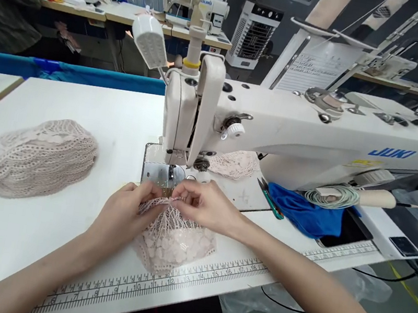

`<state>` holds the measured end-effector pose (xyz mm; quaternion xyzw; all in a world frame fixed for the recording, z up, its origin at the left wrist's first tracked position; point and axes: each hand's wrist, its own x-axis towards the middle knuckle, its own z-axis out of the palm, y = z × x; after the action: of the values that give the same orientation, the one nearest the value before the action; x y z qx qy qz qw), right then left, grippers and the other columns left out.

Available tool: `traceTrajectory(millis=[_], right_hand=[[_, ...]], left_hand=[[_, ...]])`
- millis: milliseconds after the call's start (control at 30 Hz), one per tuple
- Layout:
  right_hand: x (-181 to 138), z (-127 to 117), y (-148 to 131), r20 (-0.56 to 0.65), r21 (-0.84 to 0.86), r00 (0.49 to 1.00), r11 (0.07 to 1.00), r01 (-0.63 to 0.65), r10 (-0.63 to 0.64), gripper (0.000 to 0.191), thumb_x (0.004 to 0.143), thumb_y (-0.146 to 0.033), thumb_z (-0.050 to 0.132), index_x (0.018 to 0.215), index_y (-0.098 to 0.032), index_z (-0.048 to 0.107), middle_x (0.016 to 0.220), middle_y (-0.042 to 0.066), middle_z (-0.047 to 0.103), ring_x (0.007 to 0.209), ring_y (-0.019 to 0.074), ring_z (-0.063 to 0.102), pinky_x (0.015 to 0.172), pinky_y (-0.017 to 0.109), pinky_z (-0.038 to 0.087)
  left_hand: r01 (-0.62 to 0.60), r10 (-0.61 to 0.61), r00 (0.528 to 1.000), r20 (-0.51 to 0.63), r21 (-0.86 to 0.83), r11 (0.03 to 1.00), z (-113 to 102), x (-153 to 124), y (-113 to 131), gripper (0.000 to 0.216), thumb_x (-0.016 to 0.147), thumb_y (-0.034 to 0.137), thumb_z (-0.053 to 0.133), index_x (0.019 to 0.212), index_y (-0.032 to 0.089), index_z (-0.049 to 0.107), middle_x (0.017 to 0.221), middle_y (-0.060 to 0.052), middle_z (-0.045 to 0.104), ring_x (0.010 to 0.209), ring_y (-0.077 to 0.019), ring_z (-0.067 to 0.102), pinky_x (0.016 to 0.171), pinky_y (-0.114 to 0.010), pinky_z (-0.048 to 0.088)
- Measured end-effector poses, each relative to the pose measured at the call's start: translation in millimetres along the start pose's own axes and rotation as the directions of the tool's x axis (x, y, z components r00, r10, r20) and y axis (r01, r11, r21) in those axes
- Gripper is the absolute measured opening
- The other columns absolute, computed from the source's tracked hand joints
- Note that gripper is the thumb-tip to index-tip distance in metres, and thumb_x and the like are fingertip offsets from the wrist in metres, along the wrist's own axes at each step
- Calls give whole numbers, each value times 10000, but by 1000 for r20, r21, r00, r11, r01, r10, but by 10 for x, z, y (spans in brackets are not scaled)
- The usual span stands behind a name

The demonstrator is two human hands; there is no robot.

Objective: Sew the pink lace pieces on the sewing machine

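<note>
A pale pink lace piece (179,247) lies in front of the sewing machine's (301,123) presser foot (171,173), its upper edge gathered into folds. My left hand (124,212) pinches that edge on the left, thumb and fingers together. From the right, my right hand (205,206) pinches the same edge close to the middle of the gathers. Both hands are just short of the needle plate (155,166), and the lace's lower part spreads flat toward the printed ruler (149,284). Whether the lace touches the presser foot is hard to tell.
A stack of lace pieces (37,161) sits at left on the white table (128,117). Another lace piece (235,164) lies behind the needle. Thread snips (271,201), a blue cloth (304,208) and a dark phone-like slab (351,232) are at right.
</note>
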<state>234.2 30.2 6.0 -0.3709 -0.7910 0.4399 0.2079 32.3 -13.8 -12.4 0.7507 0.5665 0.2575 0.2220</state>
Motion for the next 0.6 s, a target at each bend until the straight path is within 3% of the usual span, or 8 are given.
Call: traceTrajectory(millis=[133,233,367,600], right_hand=[[-39,101,85,-136,-174,951,952,252,-277,71,859,-144,558,904,-149,613,701,-17,637,583,83,577,539,197,462],[-63,144,153,-172,-263,894,894,364,-414,85,882,-142,522,899,-142,605,730,-6,648,577,78,555,544,201,464],[-69,154,205,-172,-303,857,854,423,-486,92,889,-135,512,890,-137,604,726,-7,647,545,67,524,526,193,453],[-69,155,190,-144,-336,838,822,459,-527,131,900,-131,487,919,-132,616,721,-1,652,572,79,552,511,197,463]], left_hand=[[-176,187,979,-87,122,977,12,-43,-36,88,884,281,510,813,230,501,634,46,592,616,-140,532,540,-239,382],[-243,262,960,-101,169,955,22,-70,-54,48,874,215,500,829,230,491,641,50,596,625,-133,534,536,-226,378],[-221,238,967,-95,161,962,41,-97,-62,53,874,203,491,834,234,475,654,51,594,637,-132,528,542,-224,373],[-197,206,976,-69,122,973,23,-109,-43,48,873,209,481,834,238,482,646,51,589,650,-141,543,551,-233,377]])
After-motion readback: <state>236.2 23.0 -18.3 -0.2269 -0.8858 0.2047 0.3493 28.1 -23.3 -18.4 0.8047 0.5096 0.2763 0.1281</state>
